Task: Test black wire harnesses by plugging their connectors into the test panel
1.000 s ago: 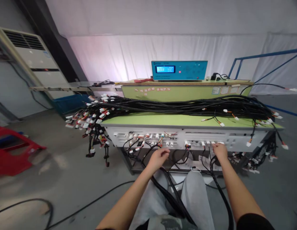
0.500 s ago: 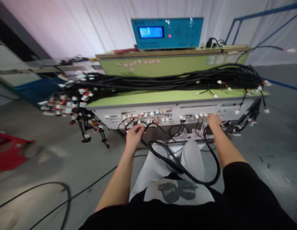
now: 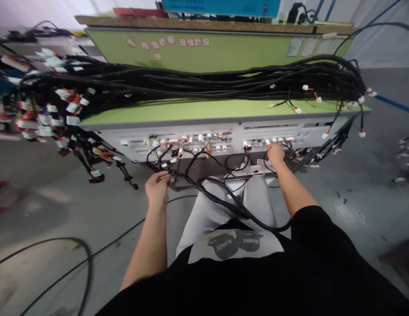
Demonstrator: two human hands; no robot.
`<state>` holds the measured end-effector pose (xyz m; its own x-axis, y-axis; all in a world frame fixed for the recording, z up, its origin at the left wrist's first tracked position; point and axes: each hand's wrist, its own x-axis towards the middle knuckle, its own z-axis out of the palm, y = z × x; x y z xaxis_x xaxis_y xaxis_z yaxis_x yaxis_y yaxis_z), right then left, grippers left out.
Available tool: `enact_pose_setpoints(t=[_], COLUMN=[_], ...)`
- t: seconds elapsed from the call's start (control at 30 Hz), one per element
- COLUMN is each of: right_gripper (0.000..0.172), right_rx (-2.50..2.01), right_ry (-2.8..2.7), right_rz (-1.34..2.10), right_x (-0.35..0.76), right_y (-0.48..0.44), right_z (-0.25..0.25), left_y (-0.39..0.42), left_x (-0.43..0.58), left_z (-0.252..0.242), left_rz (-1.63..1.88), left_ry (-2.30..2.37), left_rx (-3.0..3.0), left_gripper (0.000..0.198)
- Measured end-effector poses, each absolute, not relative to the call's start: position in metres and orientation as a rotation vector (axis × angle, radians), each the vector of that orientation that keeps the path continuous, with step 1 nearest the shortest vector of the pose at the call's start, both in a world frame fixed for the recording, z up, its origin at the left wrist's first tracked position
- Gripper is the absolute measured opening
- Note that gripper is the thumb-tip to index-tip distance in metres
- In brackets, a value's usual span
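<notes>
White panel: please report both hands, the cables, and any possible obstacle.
Left hand by black cables, grip unclear. Right hand at connectors on white panel. Possible snag: cables loop below panel.

Left hand (image 3: 156, 188) was out front, fingers (image 3: 164, 176) bent inward; right hand (image 3: 276, 155) sat farther forward. Both forearms (image 3: 146, 250) pointed ahead.

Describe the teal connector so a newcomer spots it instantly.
Find the lime-green bench top under the black cables, then the white panel below it. In the panel's left half, upper row, toward the right, sits the teal connector. Its colour sets it apart: nearby connectors are mostly white.
</notes>
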<state>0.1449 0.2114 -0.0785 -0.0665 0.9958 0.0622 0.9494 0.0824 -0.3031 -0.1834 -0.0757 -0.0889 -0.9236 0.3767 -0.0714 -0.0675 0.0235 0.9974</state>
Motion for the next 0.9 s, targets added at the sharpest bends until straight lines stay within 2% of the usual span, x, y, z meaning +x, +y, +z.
enact_pose_setpoints(t=[0.1, 0.2, 0.3, 0.43, 0.63, 0.8, 0.9], right_gripper=[0.031, 0.016, 0.021, 0.028, 0.027, 0.027, 0.029], right_rx=[-1.836, -1.629, -1.508, -1.414, -1.307, -1.18, -1.142], right_ry=[-1.833, -1.487, -1.301, -1.147, -1.004, -1.03, -0.992], right_rz=[0.414, 0.968, 1.297, 1.357, 1.394, 1.75, 1.718], right_x=[0.138, 0.113, 0.082, 0.059, 0.062, 0.073, 0.071], right_y=[0.197, 0.184, 0.181, 0.185, 0.182, 0.184, 0.186], right_z=[-0.084, -0.097, -0.11, -0.124, -0.134, -0.142, -0.152], left_y=[-0.074, -0.072, -0.071, -0.068, -0.06, -0.069, -0.078], left_x=[-0.184, -0.183, -0.183, -0.186, -0.192, -0.204, -0.214], left_z=[-0.095, -0.102, -0.111, -0.12, -0.115, -0.109, -0.111], left_rz=[1.964, 1.956, 1.925, 1.914, 2.026, 2.109, 2.144], left_ry=[1.969, 1.963, 1.957, 1.946, 1.92, 1.934, 1.988], left_rx=[0.31, 0.301, 0.308, 0.287, 0.348, 0.416, 0.333], left_gripper=[0.025, 0.024, 0.025, 0.026, 0.022, 0.018, 0.016])
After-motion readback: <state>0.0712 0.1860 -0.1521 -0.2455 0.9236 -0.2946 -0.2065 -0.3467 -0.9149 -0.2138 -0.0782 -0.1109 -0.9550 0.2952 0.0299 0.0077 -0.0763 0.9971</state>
